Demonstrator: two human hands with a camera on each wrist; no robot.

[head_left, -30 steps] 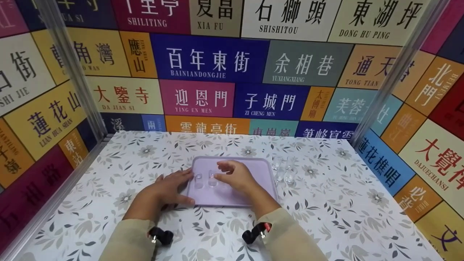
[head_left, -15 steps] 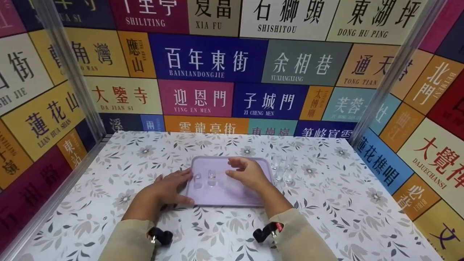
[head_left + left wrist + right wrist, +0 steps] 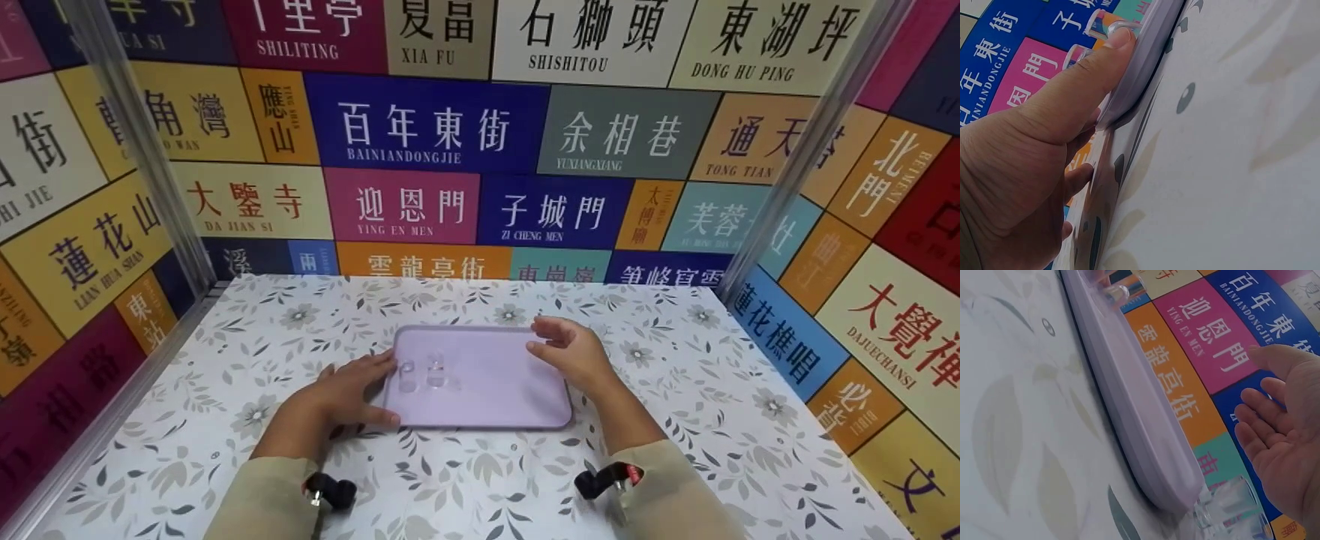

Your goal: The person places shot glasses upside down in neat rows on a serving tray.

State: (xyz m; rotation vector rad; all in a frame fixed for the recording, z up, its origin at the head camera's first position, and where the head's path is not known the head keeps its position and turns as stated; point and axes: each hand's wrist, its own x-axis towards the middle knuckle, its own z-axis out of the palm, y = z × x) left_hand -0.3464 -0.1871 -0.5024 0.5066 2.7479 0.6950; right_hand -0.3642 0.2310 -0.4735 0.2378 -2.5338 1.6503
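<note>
Head view: the purple tray (image 3: 495, 386) lies flat on the table cover (image 3: 450, 487), in front of the person. Two clear glasses stand on the left part of the tray, side by side and apart: the first glass (image 3: 407, 377) near the left rim, the second glass (image 3: 436, 371) to its right. The left hand (image 3: 345, 391) is spread at the left rim, fingertips beside the edge and thumb at the near left corner. The right hand (image 3: 574, 354) is held over the right rim toward the far corner, thumb apart from the loosely bent fingers. In the right wrist view, a further glass (image 3: 1233, 512) stands just beside the right end of the tray; whether the two touch cannot be told. Each forearm is covered by a beige sleeve (image 3: 262, 499), with a black fitting (image 3: 337, 491) at the wrist. The table cover has a white ground with grey leaves and flowers. Behind it, a wall of coloured sign panels (image 3: 427, 124) runs between two metal posts (image 3: 142, 150)
</note>
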